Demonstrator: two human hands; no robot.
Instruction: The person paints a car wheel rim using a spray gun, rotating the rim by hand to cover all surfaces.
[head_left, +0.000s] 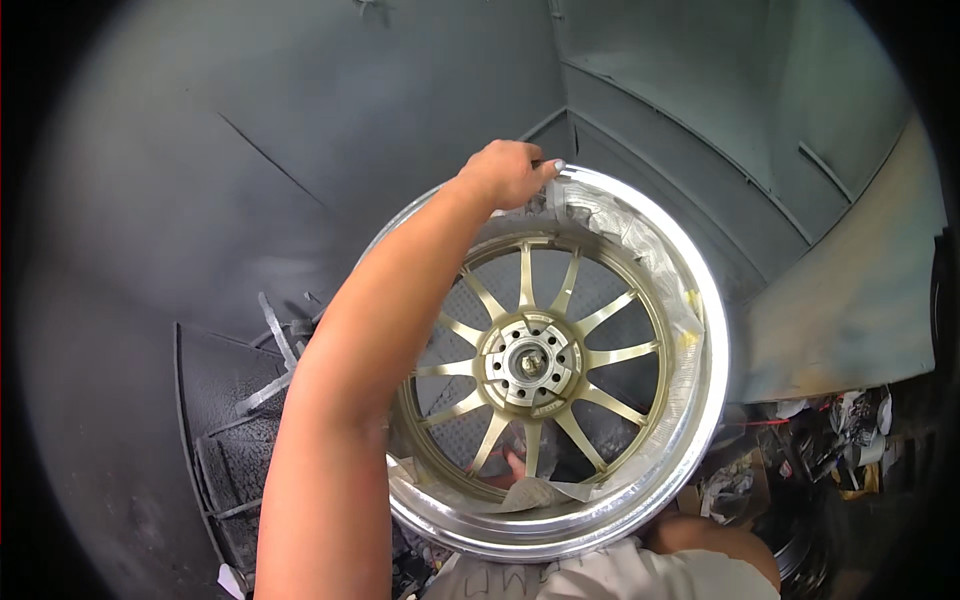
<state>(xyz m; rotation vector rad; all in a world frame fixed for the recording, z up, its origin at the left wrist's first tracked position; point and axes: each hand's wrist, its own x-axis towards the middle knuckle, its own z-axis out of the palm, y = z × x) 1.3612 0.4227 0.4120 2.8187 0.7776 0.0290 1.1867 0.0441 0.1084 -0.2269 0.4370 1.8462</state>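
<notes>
A car wheel with slim gold spokes and a polished silver lip stands tilted in front of me. My left hand is closed over the top edge of its lip, thumb toward the right. The left forearm crosses the wheel's left side and hides part of it. Between the lower spokes a bit of my right hand shows behind the wheel; most of its fingers are hidden. Crumpled greyish masking lines the inside of the barrel at the upper right. Low in the barrel lies a loose beige piece, like paper or cloth.
Dark grey walls surround the spot. A metal stand arm sticks up left of the wheel. At the right hangs a curved, stained pale panel, above a cluttered heap of scraps. Light-coloured clothing on my lap lies below the wheel.
</notes>
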